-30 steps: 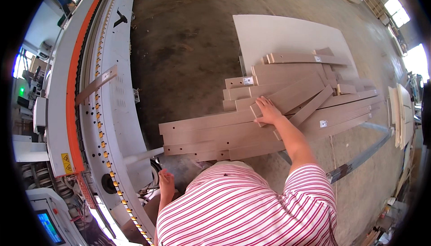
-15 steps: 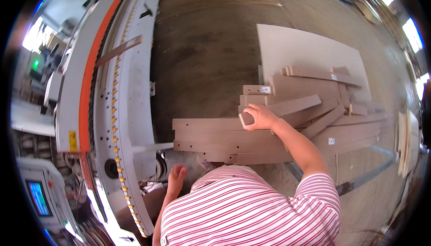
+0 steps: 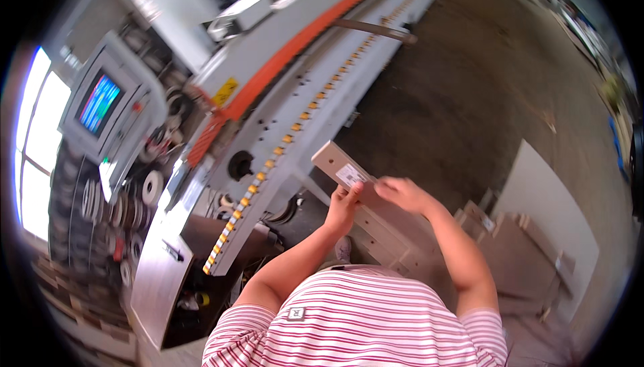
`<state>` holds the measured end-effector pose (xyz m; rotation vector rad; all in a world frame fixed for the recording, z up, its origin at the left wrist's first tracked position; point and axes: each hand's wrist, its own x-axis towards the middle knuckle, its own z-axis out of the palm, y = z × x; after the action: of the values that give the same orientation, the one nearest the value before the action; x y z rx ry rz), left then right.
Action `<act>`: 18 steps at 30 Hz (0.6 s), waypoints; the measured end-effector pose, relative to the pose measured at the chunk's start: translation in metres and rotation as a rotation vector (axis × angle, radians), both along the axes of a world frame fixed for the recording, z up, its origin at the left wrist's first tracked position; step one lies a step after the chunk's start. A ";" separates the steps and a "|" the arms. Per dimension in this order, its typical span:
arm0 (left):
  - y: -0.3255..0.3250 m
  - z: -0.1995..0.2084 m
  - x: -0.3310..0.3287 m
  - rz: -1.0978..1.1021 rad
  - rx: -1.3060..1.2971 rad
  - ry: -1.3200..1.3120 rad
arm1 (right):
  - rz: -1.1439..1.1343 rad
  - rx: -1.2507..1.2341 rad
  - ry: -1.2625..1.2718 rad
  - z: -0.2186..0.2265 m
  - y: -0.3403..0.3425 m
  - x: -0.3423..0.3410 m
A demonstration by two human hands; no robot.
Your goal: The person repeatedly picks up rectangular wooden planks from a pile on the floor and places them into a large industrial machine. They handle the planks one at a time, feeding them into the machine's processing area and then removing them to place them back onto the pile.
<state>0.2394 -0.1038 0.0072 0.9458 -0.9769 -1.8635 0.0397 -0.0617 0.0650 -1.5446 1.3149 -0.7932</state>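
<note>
A long taupe board (image 3: 327, 158) with a white label (image 3: 350, 175) near its end lies slantwise in front of me. My left hand (image 3: 343, 207) is closed on its near edge, the thumb on top beside the label. Over the far edge of the same board is my right hand (image 3: 406, 197). Its fingers are smeared by motion, so I cannot tell whether they grip it. Below and to the right, more taupe boards (image 3: 382, 241) lie stacked, partly hidden by the held board and my right forearm.
A long machine bed (image 3: 288, 166) with a row of yellow rollers (image 3: 276, 152) and an orange strip (image 3: 268, 80) runs along the left. A control panel (image 3: 100, 109) stands far left. Rolls of edging (image 3: 153, 187) sit below it. A large pale sheet (image 3: 551, 209) lies right of the stack.
My view has swung left toward the machine. My left hand has risen from my side and taken hold of a board. My right hand has moved from a board's end to the held board's far edge.
</note>
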 end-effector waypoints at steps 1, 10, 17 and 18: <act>-0.016 0.010 0.015 0.107 0.052 -0.011 | 0.010 0.113 0.138 -0.018 0.009 -0.002; -0.168 -0.031 0.219 0.743 0.159 0.018 | 0.048 0.702 -0.396 -0.083 0.051 0.070; -0.259 -0.054 0.274 0.703 0.128 -0.061 | -0.163 0.690 -0.728 -0.074 -0.003 0.129; -0.271 -0.055 0.276 0.717 0.139 -0.142 | -0.157 0.683 -0.695 -0.073 -0.009 0.136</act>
<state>0.5154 -0.3746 -0.0482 1.3146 -0.4841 -1.2751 0.1756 -0.0709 -0.0084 -0.5509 1.0194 -0.7667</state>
